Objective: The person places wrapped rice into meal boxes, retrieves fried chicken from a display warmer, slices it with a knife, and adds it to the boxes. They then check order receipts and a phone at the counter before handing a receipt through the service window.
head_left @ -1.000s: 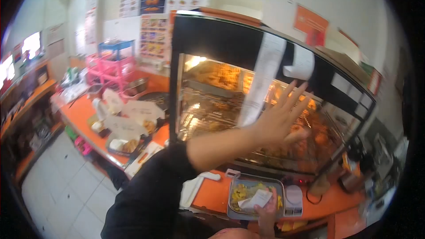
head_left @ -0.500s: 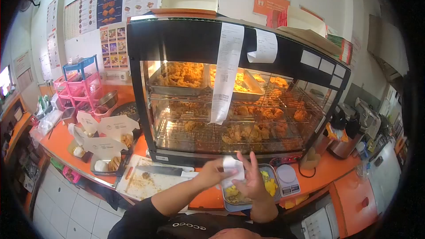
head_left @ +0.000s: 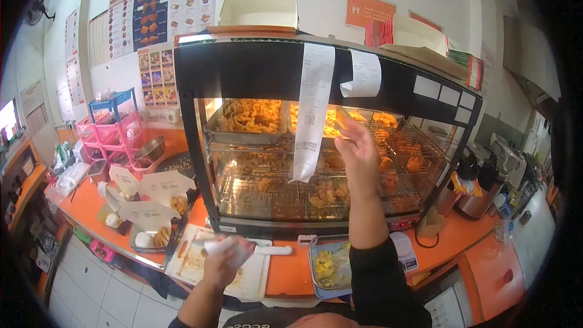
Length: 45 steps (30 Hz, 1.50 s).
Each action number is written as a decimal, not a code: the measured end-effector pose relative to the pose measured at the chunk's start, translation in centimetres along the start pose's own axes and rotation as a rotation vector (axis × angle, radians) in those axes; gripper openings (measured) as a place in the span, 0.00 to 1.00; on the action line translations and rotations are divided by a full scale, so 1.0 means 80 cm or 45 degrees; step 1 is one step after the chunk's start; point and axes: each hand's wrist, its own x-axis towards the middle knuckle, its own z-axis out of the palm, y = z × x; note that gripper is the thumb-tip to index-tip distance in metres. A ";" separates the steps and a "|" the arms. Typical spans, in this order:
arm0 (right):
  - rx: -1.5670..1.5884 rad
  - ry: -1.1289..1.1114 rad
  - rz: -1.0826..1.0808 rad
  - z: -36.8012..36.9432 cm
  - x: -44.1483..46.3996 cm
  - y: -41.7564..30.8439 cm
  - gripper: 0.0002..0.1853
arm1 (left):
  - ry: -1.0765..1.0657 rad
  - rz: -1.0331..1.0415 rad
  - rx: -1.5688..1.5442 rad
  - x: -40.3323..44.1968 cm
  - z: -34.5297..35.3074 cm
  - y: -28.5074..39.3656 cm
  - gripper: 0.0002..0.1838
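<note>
Orange table (head_left: 290, 272) stretched across my view. At 7 o'clock the left hand (head_left: 220, 270) gripped crumpled white paper (head_left: 229, 249) over the chopping board (head_left: 258, 276); dipping lower, I judged, it could catch the knife (head_left: 274, 250) there. At 5, a metal tray (head_left: 311, 262) held yellow food (head_left: 328, 267); at 8, open boxes (head_left: 146, 211) held white mounds (head_left: 144, 240) and browned pieces (head_left: 163, 237). Toward 3, the right hand (head_left: 359, 150) hung part-curled before the warming cabinet (head_left: 243, 73) of fried food (head_left: 249, 114); I couldn't tell whether it held anything.

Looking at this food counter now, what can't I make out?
In the head view:
- Long receipt: print too small.
- Knife: blade partly behind the white sheet in the left hand.
- Tray: right side behind the right sleeve.
- Shirt lettering: cut off by the bottom edge.
</note>
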 end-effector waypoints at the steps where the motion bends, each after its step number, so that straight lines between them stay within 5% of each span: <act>1: -0.024 -0.013 -0.045 0.006 0.014 0.005 0.20 | 0.086 -0.015 0.039 -0.018 -0.013 0.003 0.22; 7: -0.230 0.133 -0.155 0.054 0.058 0.034 0.17 | 0.542 -0.042 0.352 -0.133 -0.069 0.043 0.31; 8: -0.649 0.249 -0.249 0.058 0.065 0.050 0.19 | 0.599 -0.045 0.352 -0.153 -0.077 0.050 0.29; 9: -0.580 0.263 -0.332 0.070 0.068 0.055 0.19 | 0.673 -0.044 0.347 -0.175 -0.089 0.057 0.28; 11: -0.565 0.091 -0.222 0.090 0.059 0.051 0.19 | 0.909 -0.025 0.343 -0.226 -0.118 0.066 0.26; 12: 0.027 0.027 -0.151 0.118 0.043 0.044 0.19 | 0.956 -0.052 0.356 -0.248 -0.123 0.079 0.25; 14: 0.378 -0.267 0.078 0.165 0.006 0.016 0.25 | 1.166 0.033 0.321 -0.292 -0.132 0.101 0.24; 25: 0.921 -0.872 0.739 0.478 -0.181 0.088 0.43 | 1.625 0.649 0.282 -0.469 -0.203 0.206 0.22; 28: 0.737 -0.830 0.718 0.546 -0.218 0.175 0.46 | 1.683 0.716 0.285 -0.501 -0.221 0.226 0.21; 30: 0.267 -0.930 0.676 0.569 -0.234 0.255 0.44 | 1.742 0.747 0.285 -0.522 -0.228 0.238 0.21; 34: -1.225 -1.253 0.518 0.596 -0.237 0.257 0.42 | 1.795 0.819 0.213 -0.546 -0.254 0.264 0.21; 35: -1.393 -1.095 0.279 0.598 -0.244 0.267 0.36 | 1.807 0.820 0.207 -0.549 -0.268 0.273 0.21; 38: -1.220 -0.498 -0.215 0.631 -0.256 0.242 0.26 | 1.725 0.850 0.269 -0.533 -0.310 0.317 0.22; 40: -0.583 -0.531 0.031 0.681 -0.288 0.192 0.16 | 1.623 0.874 0.265 -0.505 -0.340 0.366 0.23; 42: -0.149 -0.783 0.385 0.735 -0.355 0.222 0.17 | 1.517 0.872 0.194 -0.470 -0.368 0.414 0.24; 45: 0.066 -0.678 0.534 0.825 -0.421 0.201 0.18 | 1.446 0.804 0.102 -0.413 -0.405 0.476 0.24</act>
